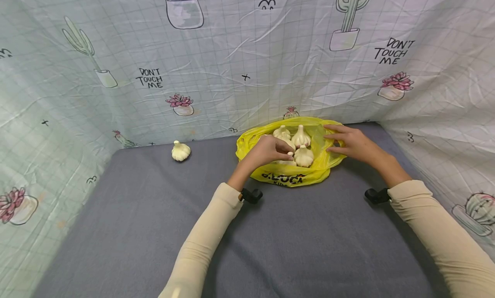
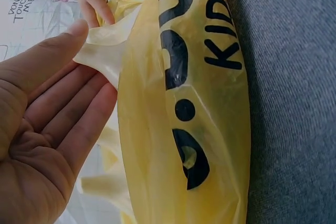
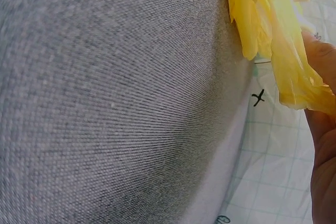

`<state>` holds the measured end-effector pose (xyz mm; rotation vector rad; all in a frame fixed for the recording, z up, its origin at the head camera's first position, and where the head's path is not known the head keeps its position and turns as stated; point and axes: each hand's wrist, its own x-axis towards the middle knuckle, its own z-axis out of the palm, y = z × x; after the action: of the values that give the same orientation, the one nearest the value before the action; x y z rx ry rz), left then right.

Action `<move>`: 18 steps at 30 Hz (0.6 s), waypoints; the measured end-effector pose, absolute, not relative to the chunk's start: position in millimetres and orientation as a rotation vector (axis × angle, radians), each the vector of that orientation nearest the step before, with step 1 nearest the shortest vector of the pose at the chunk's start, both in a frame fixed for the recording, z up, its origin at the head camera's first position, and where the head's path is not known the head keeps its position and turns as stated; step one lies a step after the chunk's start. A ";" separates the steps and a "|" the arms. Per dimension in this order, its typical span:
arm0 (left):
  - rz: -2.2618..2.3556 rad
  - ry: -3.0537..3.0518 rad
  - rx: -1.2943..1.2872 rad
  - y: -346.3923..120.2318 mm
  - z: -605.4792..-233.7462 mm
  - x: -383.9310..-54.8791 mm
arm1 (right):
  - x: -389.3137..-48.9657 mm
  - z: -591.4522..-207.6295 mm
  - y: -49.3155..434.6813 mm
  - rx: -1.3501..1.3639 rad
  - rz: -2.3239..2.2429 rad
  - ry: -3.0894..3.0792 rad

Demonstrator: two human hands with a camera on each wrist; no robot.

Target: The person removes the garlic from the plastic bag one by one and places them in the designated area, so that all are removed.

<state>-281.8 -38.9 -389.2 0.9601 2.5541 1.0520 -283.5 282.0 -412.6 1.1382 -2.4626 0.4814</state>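
Note:
A yellow plastic bag (image 1: 290, 180) with black lettering lies with its mouth spread wide at the back of the table. Inside are several pale garlic bulbs (image 1: 304, 156). My left hand (image 1: 268, 151) is over the bag's left side, pinching a garlic bulb (image 2: 100, 59) near its stem between thumb and fingertips; part of that bulb is hidden. At the bag's right rim, my right hand (image 1: 352, 144) holds the plastic, thumb on one side and fingers spread on the other. In the right wrist view the yellow plastic (image 3: 289, 66) runs between thumb and fingers.
One more garlic bulb (image 1: 180, 151) lies on the grey table cloth (image 1: 154, 212), left of the bag. A sheet (image 1: 239, 66) printed with cacti hangs behind the table and along both sides. Black straps with small devices (image 1: 252, 196) sit on both wrists.

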 end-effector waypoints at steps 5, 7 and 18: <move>1.067 2.548 0.940 -38.1 -389.0 -281.4 | -283.0 -412.5 281.7 1.139 0.480 -2.467; 1.067 2.546 0.924 -37.8 -388.7 -280.8 | -282.0 -412.0 281.5 1.137 0.482 -2.473; 1.117 2.546 0.884 -35.9 -393.3 -280.5 | -280.1 -410.7 281.2 1.138 0.496 -2.483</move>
<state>-280.5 -35.9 -393.3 0.8844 2.5465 1.1172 -280.1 281.2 -410.7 1.1378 -2.4834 0.4957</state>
